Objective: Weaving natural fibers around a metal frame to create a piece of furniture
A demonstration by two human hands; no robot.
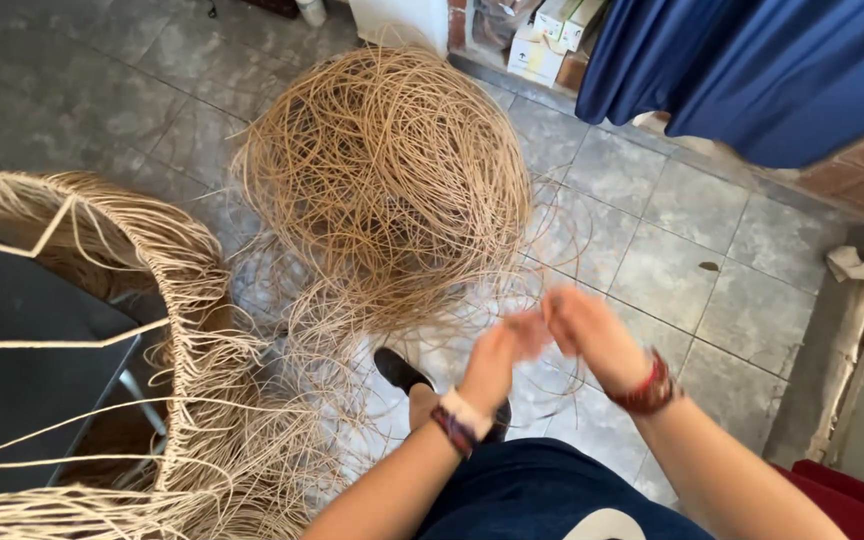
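The head view is looking down at two hands held close together in the lower middle of the frame. The left hand (497,358) and the right hand (584,330) are both blurry, so I cannot tell if they are closed, open, or pinching a strand. Their fingertips are almost meeting. Each wrist is wearing a band: a dark and pale one on the left, a red one on the right.

Just above the hands, in the upper middle of the frame, a big round tangle of tan cane strands (387,180) is sitting on the grey tiled floor (672,250). Loose strands are spilling from its bottom edge toward the hands.

On the left side of the frame, a woven frame (187,300) is curving around, with many pale strands hanging off it. It is standing well apart from the hands.

A black shoe (400,371) is showing on the floor just under the left hand. A blue cloth (752,70) is hanging in the upper right of the frame, and some small boxes (547,35) are sitting beside it at the top.
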